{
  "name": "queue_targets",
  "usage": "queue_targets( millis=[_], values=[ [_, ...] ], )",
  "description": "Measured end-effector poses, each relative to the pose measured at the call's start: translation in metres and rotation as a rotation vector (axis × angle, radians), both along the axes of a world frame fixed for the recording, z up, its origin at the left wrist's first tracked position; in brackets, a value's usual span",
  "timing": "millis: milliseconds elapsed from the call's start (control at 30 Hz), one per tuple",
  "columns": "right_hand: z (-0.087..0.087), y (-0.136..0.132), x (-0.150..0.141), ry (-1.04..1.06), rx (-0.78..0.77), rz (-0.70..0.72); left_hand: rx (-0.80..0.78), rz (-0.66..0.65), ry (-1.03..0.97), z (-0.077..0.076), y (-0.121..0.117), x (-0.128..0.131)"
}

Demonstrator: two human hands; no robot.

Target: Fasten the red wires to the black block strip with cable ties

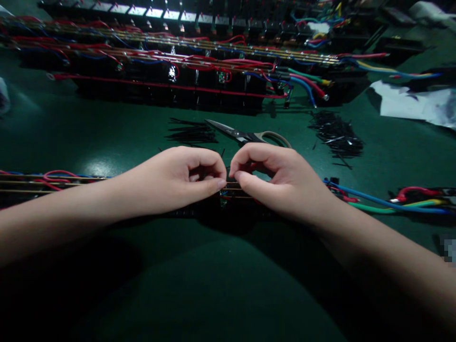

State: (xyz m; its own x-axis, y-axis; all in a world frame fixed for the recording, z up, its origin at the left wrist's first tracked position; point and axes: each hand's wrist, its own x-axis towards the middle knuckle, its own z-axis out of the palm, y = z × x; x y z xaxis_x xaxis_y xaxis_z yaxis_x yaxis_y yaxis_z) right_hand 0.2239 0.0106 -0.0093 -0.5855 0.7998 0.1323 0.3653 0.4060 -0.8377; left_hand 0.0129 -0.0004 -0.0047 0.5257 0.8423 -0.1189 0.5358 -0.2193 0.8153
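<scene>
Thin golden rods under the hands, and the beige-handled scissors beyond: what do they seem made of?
Thin golden rods: possibly bare brass or copper, from their warm colour; finish too blurred. Scissors: blades likely smooth steel, showing grey sheen; handles probably dull plastic, lacking glint.

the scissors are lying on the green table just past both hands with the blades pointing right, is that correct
Not quite: in the head view the scissors' blades point left. The scissors do lie on the green table just past the left hand and right hand.
</scene>
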Motion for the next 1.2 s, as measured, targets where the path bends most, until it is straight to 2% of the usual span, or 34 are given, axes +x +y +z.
queue_targets(
  millis=[233, 367, 667, 900, 1067, 1200],
  values=[
    [0.000, -0.001, 0.001, -0.009, -0.029, 0.075, 0.013, -0.011, 0.004, 0.000, 0.000, -0.001],
    [-0.001, -0.001, 0.001, -0.006, -0.015, 0.105, 0.076, -0.026, 0.011, -0.002, -0.001, -0.002],
    [-0.005, 0.003, 0.000, -0.005, 0.017, 0.148, 0.562, -0.300, 0.083, -0.009, -0.013, -0.004],
    [-0.005, 0.003, 0.002, 0.021, -0.030, 0.105, 0.895, -0.422, 0.242, -0.014, -0.016, -0.005],
    [-0.002, 0.001, 0.000, 0.093, -0.148, -0.027, 1.025, -0.431, 0.270, -0.015, -0.016, -0.005],
    [-0.003, 0.001, -0.001, 0.166, -0.192, -0.079, 1.024, -0.402, 0.262, -0.016, -0.015, -0.005]
  ],
)
